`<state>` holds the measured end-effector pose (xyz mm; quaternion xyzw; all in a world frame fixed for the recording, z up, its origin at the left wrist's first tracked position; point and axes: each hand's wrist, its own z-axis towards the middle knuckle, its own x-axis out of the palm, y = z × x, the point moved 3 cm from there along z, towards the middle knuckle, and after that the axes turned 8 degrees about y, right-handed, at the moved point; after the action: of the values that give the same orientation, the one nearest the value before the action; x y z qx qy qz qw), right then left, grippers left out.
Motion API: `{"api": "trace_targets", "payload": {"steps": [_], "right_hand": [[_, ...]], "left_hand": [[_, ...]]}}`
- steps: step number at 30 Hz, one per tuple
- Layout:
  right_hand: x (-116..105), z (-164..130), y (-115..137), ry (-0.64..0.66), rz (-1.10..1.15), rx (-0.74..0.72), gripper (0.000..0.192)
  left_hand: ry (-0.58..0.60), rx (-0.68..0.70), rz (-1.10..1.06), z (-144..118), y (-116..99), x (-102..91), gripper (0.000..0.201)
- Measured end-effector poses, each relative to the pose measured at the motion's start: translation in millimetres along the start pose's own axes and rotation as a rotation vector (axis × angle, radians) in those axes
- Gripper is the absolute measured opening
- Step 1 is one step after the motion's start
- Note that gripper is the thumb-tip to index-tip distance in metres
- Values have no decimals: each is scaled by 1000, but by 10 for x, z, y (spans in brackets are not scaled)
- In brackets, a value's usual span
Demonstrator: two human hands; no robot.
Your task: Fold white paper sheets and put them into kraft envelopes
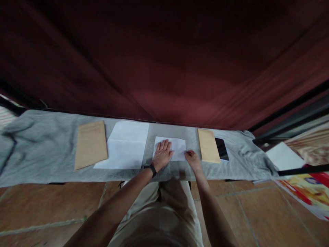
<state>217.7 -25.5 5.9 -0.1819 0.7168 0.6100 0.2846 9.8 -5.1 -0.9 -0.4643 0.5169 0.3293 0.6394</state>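
Note:
A folded sheet of white paper [178, 145] lies in front of me on the grey cloth. My left hand [161, 156] rests flat on its left half, fingers stretched out. At the paper's lower right edge is my right hand [192, 158], its fingers closed in a pinch on the edge. Left of these, larger white sheets [127, 149] with a crease across them lie spread out. A brown envelope [92, 145] overlaps their left side. To the right of my right hand lies a narrower brown envelope [208, 145].
A dark phone [222, 149] sits partly under the right envelope. Grey cloth [51, 147] covers the long narrow table, with a dark red curtain [164, 68] hanging behind it. At the far right are a white sheet [285, 156] and a colourful printed package [308, 190].

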Motion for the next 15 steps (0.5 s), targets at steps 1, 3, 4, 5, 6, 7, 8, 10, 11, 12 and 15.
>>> {"api": "trace_targets", "payload": {"steps": [1,3,4,5,6,7,8,10,11,12,15], "right_hand": [[1,15,-6,-5,4,20,18],[8,35,-14,-1,22,51,19],[10,40,-17,6,32,63,20],[11,42,-21,14,44,74,21],[9,42,-25,23,58,82,22],[4,41,-30,31,74,90,24],[-3,39,-36,39,91,97,24],[-16,33,-50,51,128,111,25],[-20,30,-57,55,149,117,24],[-21,27,-63,57,171,123,24],[-1,1,-77,57,254,134,23]], "left_hand": [[2,-6,-1,22,-14,-3,59],[2,-2,-5,65,-35,-10,59],[2,6,-7,82,-37,-15,59],[2,16,-10,95,-30,-22,59],[3,26,-14,102,-12,-29,59],[4,31,-18,103,17,-39,58],[2,29,-22,98,56,-51,58],[-9,4,-30,68,157,-82,59],[-17,-20,-33,46,213,-100,60],[-28,-50,-35,21,266,-117,61],[-56,-146,-49,-60,373,-156,61]]}}
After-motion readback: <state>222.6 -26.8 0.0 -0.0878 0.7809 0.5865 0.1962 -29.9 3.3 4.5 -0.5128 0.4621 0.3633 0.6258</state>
